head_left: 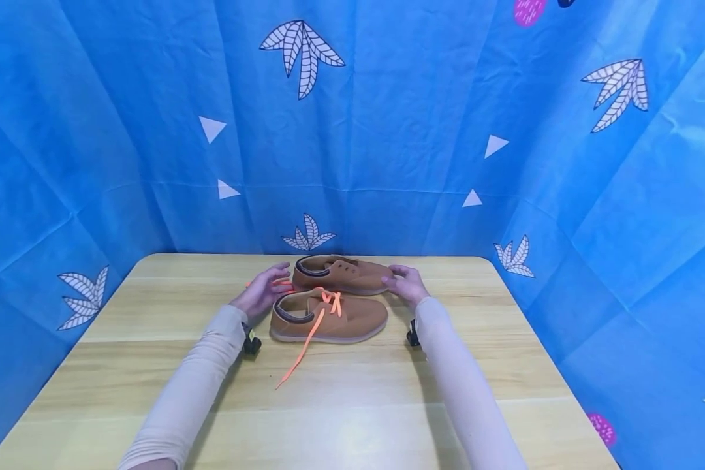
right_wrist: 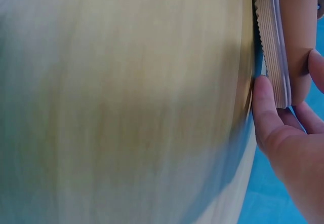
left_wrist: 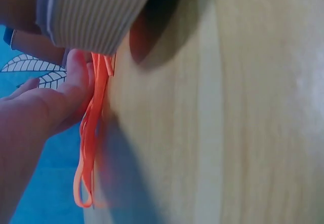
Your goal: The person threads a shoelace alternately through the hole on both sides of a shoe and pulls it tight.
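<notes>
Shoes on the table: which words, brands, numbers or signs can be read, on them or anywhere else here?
None can be read.
The near shoe and far shoe show no legible lettering.
The blue backdrop shows only printed shapes, no writing.
Any markings on the black wrist device are too small to read.

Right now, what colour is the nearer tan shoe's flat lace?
Flat lace: bright orange, clearest in the head view.
</notes>
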A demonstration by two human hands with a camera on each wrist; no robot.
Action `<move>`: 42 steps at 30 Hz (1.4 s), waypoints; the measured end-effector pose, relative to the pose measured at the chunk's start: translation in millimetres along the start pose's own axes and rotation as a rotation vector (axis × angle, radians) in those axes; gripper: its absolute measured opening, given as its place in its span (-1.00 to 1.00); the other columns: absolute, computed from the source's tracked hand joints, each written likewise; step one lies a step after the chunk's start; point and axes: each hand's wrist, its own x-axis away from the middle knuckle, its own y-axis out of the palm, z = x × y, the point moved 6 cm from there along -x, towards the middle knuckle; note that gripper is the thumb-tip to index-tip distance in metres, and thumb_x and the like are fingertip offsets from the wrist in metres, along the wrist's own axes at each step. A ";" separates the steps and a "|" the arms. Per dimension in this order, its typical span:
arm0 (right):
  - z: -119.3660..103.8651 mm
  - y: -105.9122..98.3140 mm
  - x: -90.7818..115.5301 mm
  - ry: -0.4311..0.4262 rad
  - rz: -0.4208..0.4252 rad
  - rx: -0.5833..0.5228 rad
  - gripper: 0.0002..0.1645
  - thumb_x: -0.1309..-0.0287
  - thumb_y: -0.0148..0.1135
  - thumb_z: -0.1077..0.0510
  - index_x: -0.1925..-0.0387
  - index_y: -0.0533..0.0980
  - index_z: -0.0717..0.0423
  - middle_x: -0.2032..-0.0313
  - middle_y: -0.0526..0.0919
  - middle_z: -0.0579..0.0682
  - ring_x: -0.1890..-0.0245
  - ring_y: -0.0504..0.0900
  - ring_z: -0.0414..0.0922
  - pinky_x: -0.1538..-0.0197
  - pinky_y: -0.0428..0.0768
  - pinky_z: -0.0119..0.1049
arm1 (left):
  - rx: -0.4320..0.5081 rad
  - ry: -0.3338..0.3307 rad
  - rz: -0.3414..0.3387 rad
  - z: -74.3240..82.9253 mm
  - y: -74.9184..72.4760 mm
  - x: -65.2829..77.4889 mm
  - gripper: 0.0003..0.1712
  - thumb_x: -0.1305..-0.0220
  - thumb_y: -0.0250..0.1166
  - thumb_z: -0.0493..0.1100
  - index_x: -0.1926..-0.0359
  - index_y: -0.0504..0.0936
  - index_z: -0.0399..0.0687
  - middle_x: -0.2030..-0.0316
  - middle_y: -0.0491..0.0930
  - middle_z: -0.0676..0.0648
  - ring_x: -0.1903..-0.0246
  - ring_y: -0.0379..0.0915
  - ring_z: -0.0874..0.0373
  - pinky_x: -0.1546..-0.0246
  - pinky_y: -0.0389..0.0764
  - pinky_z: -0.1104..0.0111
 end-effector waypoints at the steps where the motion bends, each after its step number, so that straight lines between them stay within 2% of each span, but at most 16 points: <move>1: 0.8 1.7 -0.4 0.002 0.000 0.000 -0.28 -0.35 0.27 0.30 -0.46 0.28 0.35 -0.50 0.28 0.34 -0.37 0.50 0.24 -0.30 0.62 -0.14 | 0.018 0.004 0.009 -0.3 -1.7 0.7 -0.22 -0.58 -0.16 -0.13 -0.66 -0.25 -0.13 -0.61 -0.21 -0.36 -0.47 0.14 -0.32 -0.60 0.11 -0.01; 5: -2.8 4.4 0.1 0.003 0.016 0.033 -0.27 -0.34 0.31 0.25 -0.47 0.31 0.27 -0.50 0.31 0.27 -0.38 0.50 0.20 -0.36 0.58 -0.09 | 0.036 0.048 0.039 3.7 -5.6 4.8 -0.23 -0.54 -0.15 -0.25 -0.66 -0.19 -0.16 -0.49 0.02 -0.26 -0.18 0.44 -0.01 -0.45 0.39 0.15; 9: -21.1 2.4 1.3 -0.051 0.049 0.112 -0.30 -0.34 0.34 0.15 -0.45 0.37 0.18 -0.50 0.36 0.20 -0.41 0.46 0.15 -0.42 0.50 -0.03 | -0.006 0.140 0.074 19.8 -6.3 8.9 -0.24 -0.50 -0.13 -0.37 -0.65 -0.10 -0.16 -0.48 0.10 -0.24 0.02 0.46 0.18 -0.10 0.55 0.35; 12: -39.3 3.1 2.9 -0.110 0.061 0.108 -0.33 -0.35 0.34 0.15 -0.43 0.40 0.18 -0.48 0.38 0.20 -0.38 0.49 0.17 -0.41 0.51 -0.02 | -0.061 0.185 0.093 34.1 -5.5 12.0 -0.21 -0.47 -0.07 -0.42 -0.65 -0.04 -0.12 -0.56 0.05 -0.27 0.05 0.46 0.24 0.07 0.55 0.45; 15: -57.9 6.5 9.7 -0.153 0.044 0.080 -0.33 -0.36 0.34 0.18 -0.43 0.39 0.20 -0.46 0.40 0.20 -0.32 0.56 0.18 -0.37 0.56 -0.05 | -0.142 0.213 0.139 47.2 -5.2 18.5 -0.16 -0.43 0.11 -0.42 -0.64 0.04 -0.09 -0.57 0.10 -0.29 0.03 0.51 0.34 0.06 0.57 0.54; 18: -72.9 10.6 19.2 -0.176 0.018 0.068 -0.34 -0.36 0.34 0.17 -0.42 0.40 0.21 -0.43 0.43 0.21 -0.27 0.61 0.18 -0.34 0.58 -0.07 | -0.228 0.241 0.196 58.7 -7.3 27.3 -0.10 -0.35 0.27 -0.40 -0.62 0.12 -0.08 -0.51 0.25 -0.31 0.00 0.52 0.39 0.01 0.58 0.60; 22: -85.9 12.6 32.4 -0.191 0.000 0.075 -0.35 -0.35 0.35 0.15 -0.39 0.41 0.21 -0.41 0.45 0.21 -0.25 0.62 0.18 -0.34 0.58 -0.04 | -0.333 0.265 0.225 69.4 -8.0 39.0 -0.07 -0.32 0.38 -0.34 -0.60 0.15 -0.09 -0.49 0.31 -0.28 -0.04 0.49 0.30 0.07 0.59 0.63; 26: -92.0 11.8 43.6 -0.196 -0.011 0.091 -0.35 -0.35 0.36 0.14 -0.39 0.41 0.21 -0.43 0.44 0.19 -0.26 0.62 0.20 -0.35 0.56 -0.01 | -0.482 0.262 0.241 73.5 -7.3 47.9 -0.04 -0.30 0.45 -0.20 -0.60 0.16 -0.10 -0.52 0.30 -0.23 -0.12 0.46 0.11 0.08 0.61 0.53; 29: -93.5 9.8 51.0 -0.198 -0.014 0.101 -0.34 -0.35 0.37 0.12 -0.40 0.41 0.19 -0.44 0.43 0.19 -0.26 0.62 0.20 -0.36 0.55 0.01 | -0.598 0.265 0.254 74.7 -6.5 53.3 -0.01 -0.27 0.50 -0.08 -0.58 0.19 -0.12 -0.50 0.34 -0.22 -0.26 0.40 -0.09 -0.18 0.57 0.22; 31: -93.7 7.9 55.7 -0.203 -0.016 0.113 -0.33 -0.34 0.37 0.10 -0.40 0.41 0.18 -0.44 0.43 0.18 -0.27 0.61 0.20 -0.37 0.54 0.01 | -0.654 0.279 0.258 75.8 -4.9 57.3 0.00 -0.25 0.52 0.00 -0.57 0.22 -0.15 -0.49 0.35 -0.24 -0.37 0.32 -0.20 -0.37 0.42 -0.04; 33: -93.6 5.6 61.3 -0.204 -0.019 0.119 -0.32 -0.34 0.38 0.08 -0.40 0.41 0.18 -0.44 0.43 0.18 -0.27 0.61 0.21 -0.39 0.52 0.04 | -0.699 0.303 0.248 77.6 -1.6 61.8 0.01 -0.24 0.51 0.08 -0.55 0.24 -0.17 -0.47 0.36 -0.27 -0.46 0.23 -0.24 -0.49 0.21 -0.21; 34: -92.9 4.5 64.0 -0.203 -0.022 0.126 -0.32 -0.35 0.37 0.06 -0.41 0.41 0.17 -0.45 0.42 0.18 -0.28 0.61 0.21 -0.39 0.51 0.04 | -0.712 0.313 0.243 78.2 0.1 64.6 0.01 -0.24 0.50 0.10 -0.55 0.24 -0.16 -0.46 0.38 -0.27 -0.48 0.21 -0.25 -0.52 0.13 -0.24; 36: -92.1 3.1 71.0 -0.200 -0.037 0.136 -0.30 -0.35 0.37 0.03 -0.41 0.40 0.17 -0.46 0.40 0.17 -0.30 0.60 0.21 -0.41 0.49 0.06 | -0.735 0.326 0.238 79.5 3.5 72.5 0.00 -0.24 0.50 0.14 -0.54 0.26 -0.13 -0.44 0.39 -0.25 -0.49 0.21 -0.22 -0.53 0.09 -0.24; 42: -86.7 2.3 100.5 -0.208 -0.109 0.214 -0.24 -0.31 0.41 -0.04 -0.42 0.40 0.13 -0.46 0.42 0.15 -0.29 0.61 0.18 -0.36 0.56 0.06 | -0.841 0.348 0.223 76.2 14.5 107.2 0.00 -0.17 0.53 0.20 -0.50 0.35 -0.10 -0.29 0.55 -0.17 -0.35 0.37 -0.14 -0.39 0.31 -0.13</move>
